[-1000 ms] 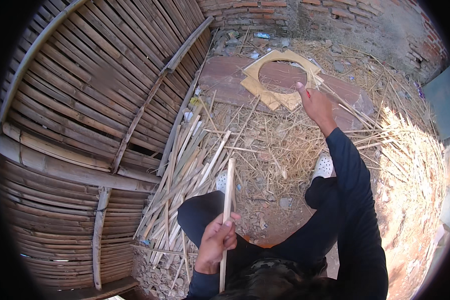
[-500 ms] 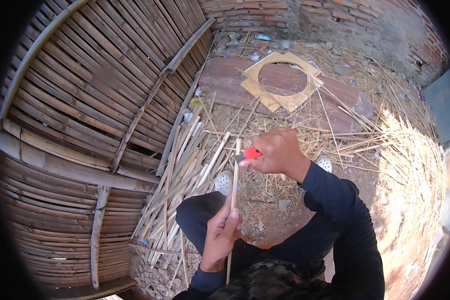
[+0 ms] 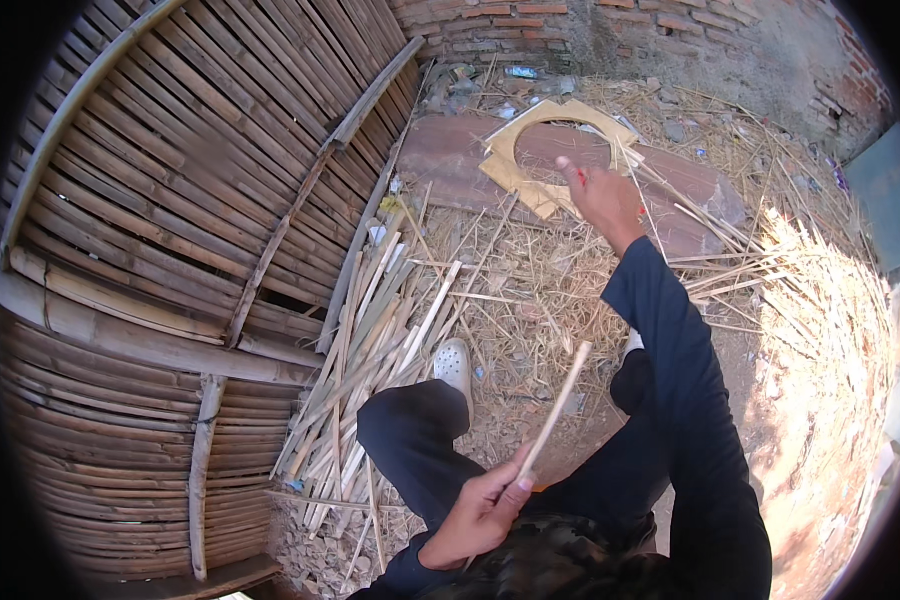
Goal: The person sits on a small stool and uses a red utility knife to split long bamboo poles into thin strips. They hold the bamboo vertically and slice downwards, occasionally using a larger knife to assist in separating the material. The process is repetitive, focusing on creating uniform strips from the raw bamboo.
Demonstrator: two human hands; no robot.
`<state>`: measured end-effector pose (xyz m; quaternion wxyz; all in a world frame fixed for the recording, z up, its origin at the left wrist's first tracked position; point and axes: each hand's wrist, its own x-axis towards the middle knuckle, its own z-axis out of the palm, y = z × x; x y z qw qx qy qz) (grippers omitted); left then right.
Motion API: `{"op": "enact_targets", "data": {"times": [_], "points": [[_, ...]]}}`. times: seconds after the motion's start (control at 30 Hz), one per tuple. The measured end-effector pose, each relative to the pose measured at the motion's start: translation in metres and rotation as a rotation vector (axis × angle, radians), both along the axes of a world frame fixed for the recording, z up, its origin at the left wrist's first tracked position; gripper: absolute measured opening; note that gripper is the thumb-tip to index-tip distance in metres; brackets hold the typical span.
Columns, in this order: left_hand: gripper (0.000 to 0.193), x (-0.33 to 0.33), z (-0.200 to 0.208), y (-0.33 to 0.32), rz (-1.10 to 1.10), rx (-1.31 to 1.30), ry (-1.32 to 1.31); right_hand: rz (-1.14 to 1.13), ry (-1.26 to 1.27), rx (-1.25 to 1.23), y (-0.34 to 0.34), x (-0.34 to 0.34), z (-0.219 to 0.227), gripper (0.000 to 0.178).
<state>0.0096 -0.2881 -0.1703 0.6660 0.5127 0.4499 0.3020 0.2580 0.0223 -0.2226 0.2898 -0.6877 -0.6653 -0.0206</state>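
A pale bamboo strip [image 3: 560, 405] slants up and to the right from my left hand [image 3: 485, 512], whose fingers are closed round its lower part. My right hand [image 3: 607, 200] reaches far ahead, well away from the strip and in front of the board with a round hole. Its fingers are wrapped round a red-handled knife [image 3: 582, 178]; only bits of red show, and the blade is hidden from this angle. Below the right hand, straw-like bamboo shavings [image 3: 540, 320] cover the ground.
Long split bamboo strips [image 3: 370, 350] lie heaped on the left beside a bamboo slat wall [image 3: 170, 200]. A yellowish board with a round hole [image 3: 505, 160] rests on a reddish-brown sheet [image 3: 440, 150]. Behind stands a brick wall [image 3: 650, 50]. More strips [image 3: 730, 275] lie at the right.
My right hand with the knife has swung forward, away from the strip. My left hand has moved down and right, and the strip's top now leans to the right.
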Motion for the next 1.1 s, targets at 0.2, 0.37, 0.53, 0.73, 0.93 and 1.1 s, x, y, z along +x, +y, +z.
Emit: {"op": "enact_targets", "data": {"times": [0.2,0.37,0.53,0.73,0.93,1.1], "points": [[0.048,-0.026,-0.019,0.035,0.346,-0.207,-0.191,0.229,0.256,-0.015,-0.036,-0.017,0.006,0.068],[0.048,-0.021,-0.007,0.049,0.352,-0.134,-0.199,0.675,0.078,0.192,-0.104,-0.067,0.028,0.056],[0.05,-0.017,-0.011,0.042,0.367,-0.045,-0.097,0.664,-0.008,0.24,-0.099,-0.073,0.021,0.056],[0.049,-0.014,-0.007,0.036,0.366,-0.028,0.003,0.712,0.021,0.304,-0.106,-0.081,0.021,0.056],[0.049,-0.002,0.006,0.014,0.205,-0.08,-0.052,0.38,0.062,0.102,-0.048,-0.048,-0.002,0.063],[0.045,-0.037,-0.013,0.047,0.335,-0.235,-0.451,0.462,0.279,0.12,-0.067,-0.039,0.01,0.063]]}}
